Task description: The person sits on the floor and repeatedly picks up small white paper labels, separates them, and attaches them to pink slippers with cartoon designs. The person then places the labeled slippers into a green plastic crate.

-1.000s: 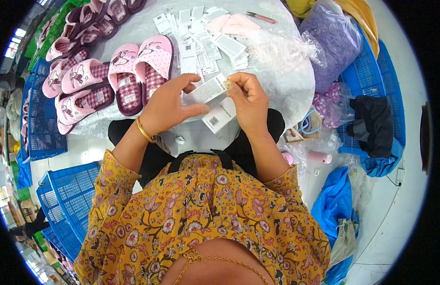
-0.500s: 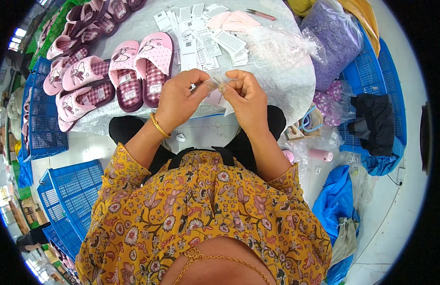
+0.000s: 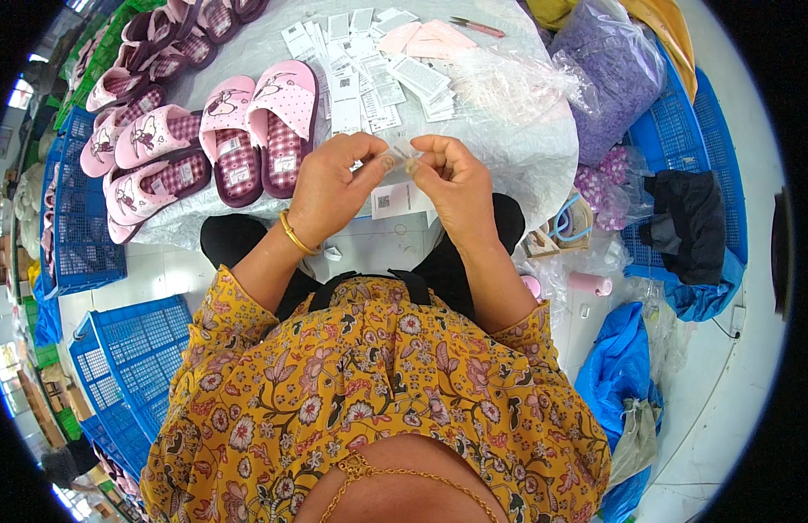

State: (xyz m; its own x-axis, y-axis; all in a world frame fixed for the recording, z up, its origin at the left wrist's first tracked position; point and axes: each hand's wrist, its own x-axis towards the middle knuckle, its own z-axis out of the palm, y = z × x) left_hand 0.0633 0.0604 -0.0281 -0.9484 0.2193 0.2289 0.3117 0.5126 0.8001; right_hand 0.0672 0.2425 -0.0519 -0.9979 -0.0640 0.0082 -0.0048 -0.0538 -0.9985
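Note:
My left hand (image 3: 339, 181) and my right hand (image 3: 459, 183) meet over the table's near edge, fingertips pinched on a thin clear plastic tag string (image 3: 401, 152). From between them hangs a white paper tag (image 3: 399, 200) with a square printed code, a pinkish card partly behind it. How the string runs inside the fingers is hidden. Just left of my left hand, a pair of pink slippers (image 3: 283, 109) with checked insoles lies on the table. Beyond my hands are a spread of white tags (image 3: 345, 91) and a heap of clear plastic strings (image 3: 519, 83).
More pink slippers (image 3: 147, 135) line the table's left side. Pink cards (image 3: 428, 39) and a pen (image 3: 477, 27) lie at the back of the sheet-covered table (image 3: 509, 148). Blue crates (image 3: 129, 353) stand at left; a purple-filled bag (image 3: 609, 70) is at right.
The white tag below my fingers has turned its printed face into view. Both hands have shifted only slightly and keep their pinch.

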